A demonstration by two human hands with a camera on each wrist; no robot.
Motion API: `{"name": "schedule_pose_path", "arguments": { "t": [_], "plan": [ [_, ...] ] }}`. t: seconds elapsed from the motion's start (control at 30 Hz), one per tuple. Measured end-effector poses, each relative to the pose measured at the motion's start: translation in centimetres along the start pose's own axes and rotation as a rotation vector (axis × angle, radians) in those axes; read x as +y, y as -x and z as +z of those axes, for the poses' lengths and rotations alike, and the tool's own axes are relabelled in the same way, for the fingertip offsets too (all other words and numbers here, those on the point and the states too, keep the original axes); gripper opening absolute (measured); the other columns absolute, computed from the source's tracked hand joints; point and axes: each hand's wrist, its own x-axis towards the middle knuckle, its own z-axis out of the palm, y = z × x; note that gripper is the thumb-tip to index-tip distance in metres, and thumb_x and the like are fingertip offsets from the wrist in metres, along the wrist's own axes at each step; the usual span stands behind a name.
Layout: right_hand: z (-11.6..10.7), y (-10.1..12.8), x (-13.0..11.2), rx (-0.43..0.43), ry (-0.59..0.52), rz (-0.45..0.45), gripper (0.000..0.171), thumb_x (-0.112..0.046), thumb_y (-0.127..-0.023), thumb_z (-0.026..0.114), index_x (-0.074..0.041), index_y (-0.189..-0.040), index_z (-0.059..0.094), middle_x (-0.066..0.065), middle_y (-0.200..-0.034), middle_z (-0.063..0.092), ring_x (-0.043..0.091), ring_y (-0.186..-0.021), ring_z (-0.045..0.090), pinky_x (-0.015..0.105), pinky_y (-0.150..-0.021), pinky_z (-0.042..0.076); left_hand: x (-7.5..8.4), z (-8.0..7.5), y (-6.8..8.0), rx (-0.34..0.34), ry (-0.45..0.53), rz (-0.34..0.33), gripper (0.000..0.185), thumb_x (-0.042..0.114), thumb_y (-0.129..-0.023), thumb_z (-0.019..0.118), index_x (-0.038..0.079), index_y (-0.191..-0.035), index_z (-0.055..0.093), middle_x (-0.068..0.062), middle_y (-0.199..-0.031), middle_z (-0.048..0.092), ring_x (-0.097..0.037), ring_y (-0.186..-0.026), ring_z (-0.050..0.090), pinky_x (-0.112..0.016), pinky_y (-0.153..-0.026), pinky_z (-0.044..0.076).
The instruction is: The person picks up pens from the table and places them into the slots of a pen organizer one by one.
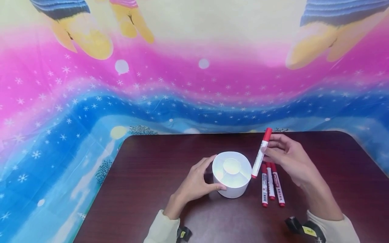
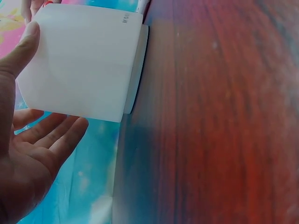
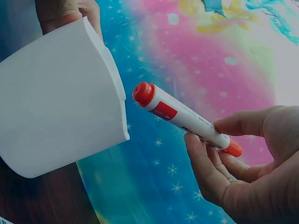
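A white round pen holder (image 1: 234, 193) with inner compartments around a central ring stands on the table. My left hand (image 1: 194, 184) grips its left side, thumb in front and fingers round the back; the left wrist view shows its smooth wall (image 2: 84, 60). In my right hand (image 1: 293, 162), a red-and-white marker (image 1: 259, 161) is pinched between thumb and fingers. It is tilted in the air at the holder's right side, lower end close to the rim. The right wrist view shows its red end (image 3: 143, 94) pointing toward the holder (image 3: 60, 102).
Three more red-and-white markers (image 1: 271, 185) lie side by side on the dark brown table (image 1: 152, 168), below my right hand. Behind the table hangs a pink and blue cloth (image 1: 182, 84) printed with snowflakes. Black straps (image 1: 307, 229) circle both wrists.
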Motion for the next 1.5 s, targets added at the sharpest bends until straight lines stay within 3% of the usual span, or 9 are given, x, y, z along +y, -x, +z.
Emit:
{"name": "schedule_pose_path", "arguments": {
  "t": [0.33, 0.73, 1.5],
  "plan": [
    [0.5, 0.0, 0.6, 0.025, -0.072, -0.014, 0.056, -0.015, -0.105, 0.071, 0.003, -0.150, 0.043, -0.008, -0.112, 0.066, 0.004, -0.096, 0.076, 0.024, -0.084, 0.065, 0.0, 0.1, 0.1, 0.002, 0.019, 0.009, 0.107, 0.047, -0.075, 0.099, 0.025, -0.164, 0.044, 0.004, -0.151, 0.059, -0.012, -0.138, 0.059, -0.041, -0.114, 0.055],
    [0.8, 0.1, 0.7, 0.006, -0.097, -0.025, 0.050, -0.013, -0.105, 0.070, 0.003, -0.145, 0.046, -0.002, -0.114, 0.064, 0.006, -0.097, 0.076, 0.025, -0.084, 0.066, 0.0, 0.2, -0.1, -0.009, 0.038, 0.005, 0.106, 0.045, -0.075, 0.099, 0.028, -0.164, 0.043, 0.004, -0.151, 0.059, -0.012, -0.132, 0.064, -0.034, -0.111, 0.057],
    [1.2, -0.7, 0.7, -0.029, -0.155, -0.001, 0.039, -0.009, -0.105, 0.068, 0.003, -0.135, 0.047, 0.003, -0.112, 0.063, 0.007, -0.096, 0.076, 0.026, -0.084, 0.066, 0.0, 0.0, -0.1, 0.001, 0.046, 0.018, 0.107, 0.043, -0.076, 0.099, 0.024, -0.165, 0.042, 0.002, -0.152, 0.059, -0.014, -0.132, 0.065, -0.032, -0.108, 0.059]
  ]
}}
